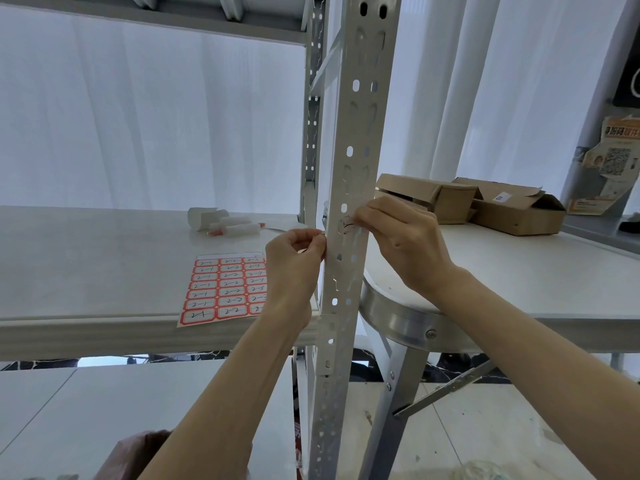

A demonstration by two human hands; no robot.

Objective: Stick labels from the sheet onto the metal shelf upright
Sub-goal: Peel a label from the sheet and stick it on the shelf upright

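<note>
Fingertips of your right hand (401,237) are pressing a label (349,226) against the metal shelf upright (346,188), while your left hand (294,261) is pinching closed at the upright's left edge. Your label sheet (225,289) is lying on the shelf board (104,265), just beside your left wrist.

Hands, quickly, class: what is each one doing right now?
Left hand: fingers pinched together at the upright's left edge; anything held cannot be told.
Right hand: fingertips pressing a label onto the upright.
</note>
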